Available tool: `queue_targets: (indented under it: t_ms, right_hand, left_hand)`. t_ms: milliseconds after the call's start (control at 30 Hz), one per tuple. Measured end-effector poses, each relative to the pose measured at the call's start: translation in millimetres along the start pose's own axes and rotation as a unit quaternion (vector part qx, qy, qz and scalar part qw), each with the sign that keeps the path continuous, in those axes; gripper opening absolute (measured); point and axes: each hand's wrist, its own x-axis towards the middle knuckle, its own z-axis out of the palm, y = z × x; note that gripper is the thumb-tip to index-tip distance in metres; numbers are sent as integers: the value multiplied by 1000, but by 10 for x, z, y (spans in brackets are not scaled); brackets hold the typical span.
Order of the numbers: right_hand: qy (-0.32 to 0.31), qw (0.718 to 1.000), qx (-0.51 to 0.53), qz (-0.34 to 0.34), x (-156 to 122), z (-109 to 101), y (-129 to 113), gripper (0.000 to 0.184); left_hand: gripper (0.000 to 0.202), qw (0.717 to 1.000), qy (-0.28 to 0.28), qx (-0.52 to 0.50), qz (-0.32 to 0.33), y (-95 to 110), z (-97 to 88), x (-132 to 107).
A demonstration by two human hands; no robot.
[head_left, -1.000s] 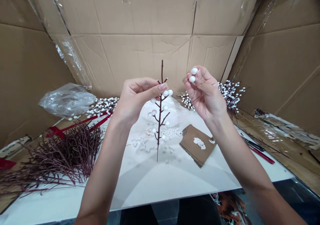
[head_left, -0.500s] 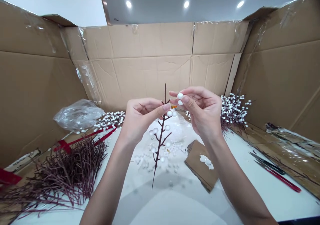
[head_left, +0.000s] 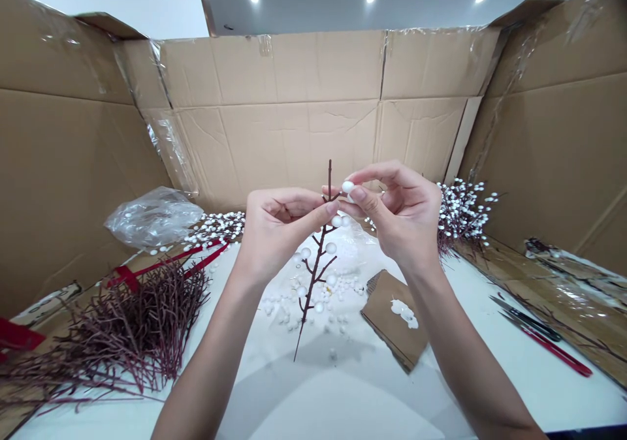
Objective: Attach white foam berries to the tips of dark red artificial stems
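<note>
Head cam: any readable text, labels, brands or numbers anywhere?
None legible. The cardboard walls, the twig and the foam balls show no text. The white strip at far left and the one at right carry dark marks, too small and blurred to read. The red-handled tool shows no readable marking.

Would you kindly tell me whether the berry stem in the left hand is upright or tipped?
Slightly tipped: the berry stem slants rightward going up past the left hand.
</note>
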Motion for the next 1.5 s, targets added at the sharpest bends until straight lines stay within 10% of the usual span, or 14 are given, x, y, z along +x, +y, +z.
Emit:
queue_targets:
  t_ms: [1500]
  right_hand:
    - [-43, 998, 46, 11, 32, -6, 193, 8]
  left_hand:
    - [13, 998, 22, 33, 39, 29, -17, -14]
